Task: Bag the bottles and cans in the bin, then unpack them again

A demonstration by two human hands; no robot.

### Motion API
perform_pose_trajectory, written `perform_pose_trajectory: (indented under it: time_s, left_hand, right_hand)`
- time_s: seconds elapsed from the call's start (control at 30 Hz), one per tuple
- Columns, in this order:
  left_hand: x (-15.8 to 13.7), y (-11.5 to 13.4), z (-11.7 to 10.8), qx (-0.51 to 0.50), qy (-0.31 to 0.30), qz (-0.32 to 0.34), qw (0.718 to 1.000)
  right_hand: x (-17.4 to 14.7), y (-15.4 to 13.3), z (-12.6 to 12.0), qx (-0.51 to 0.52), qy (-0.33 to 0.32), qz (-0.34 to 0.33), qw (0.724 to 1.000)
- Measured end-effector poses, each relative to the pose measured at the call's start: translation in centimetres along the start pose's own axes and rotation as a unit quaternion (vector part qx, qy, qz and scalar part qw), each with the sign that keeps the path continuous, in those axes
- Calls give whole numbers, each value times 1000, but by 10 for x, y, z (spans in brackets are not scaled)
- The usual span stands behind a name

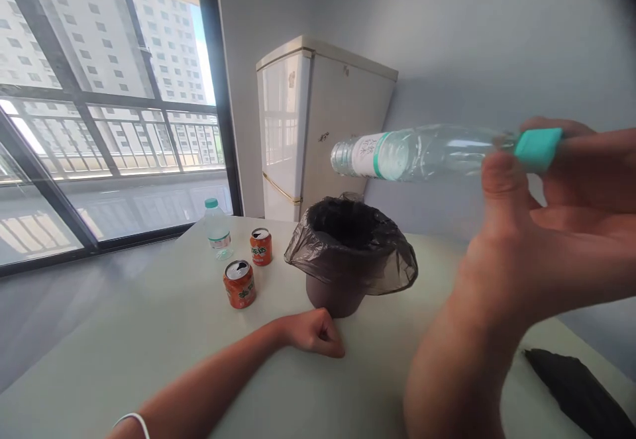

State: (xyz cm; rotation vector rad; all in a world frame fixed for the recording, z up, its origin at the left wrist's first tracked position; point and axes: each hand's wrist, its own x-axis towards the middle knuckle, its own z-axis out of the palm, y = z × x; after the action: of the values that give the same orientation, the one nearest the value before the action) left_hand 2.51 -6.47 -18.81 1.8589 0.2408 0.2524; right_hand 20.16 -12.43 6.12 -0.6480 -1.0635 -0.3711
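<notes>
My right hand [517,194] grips a clear plastic bottle [437,151] by its neck, close to the turquoise cap. The bottle lies nearly level in the air, its base pointing left, above and to the right of a dark trash bin [334,296]. A thin black bag [342,260] lines the bin and folds over its rim. Curled into a loose fist with nothing visible in it, my left hand [318,334] rests on the white table [199,346] just in front of the bin.
Left of the bin stand two opened orange cans [239,287] and another capped plastic bottle [217,230]. A black item [576,386], possibly a folded bag, lies at the lower right. Behind the table are a white refrigerator [342,114] and a large window [114,95].
</notes>
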Motion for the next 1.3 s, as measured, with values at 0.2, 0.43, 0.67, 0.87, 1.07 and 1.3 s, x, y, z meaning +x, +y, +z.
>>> perform_pose_trajectory:
  time_s: [0.2,0.43,0.67,0.87,1.07,1.3]
  left_hand:
    - [1,4,1,17,6,-1,1000]
    - [1,1,2,24,9,9,1000]
    - [0,5,4,18,24,-22,999]
    - [-1,9,4,29,22,-18,999]
    - [-2,9,4,31,24,-10,999]
    - [-1,6,4,26,25,-3,999]
  right_hand:
    - [3,2,-1,-19,-66,-19,997]
    - [-9,36,19,-128,-239,11,962]
    - [-26,63,38,-194,-439,96,872]
    - [-36,76,45,-234,-530,105,808]
    - [-42,77,51,-254,-611,125,739]
    - [-43,71,48,-264,-634,70,723]
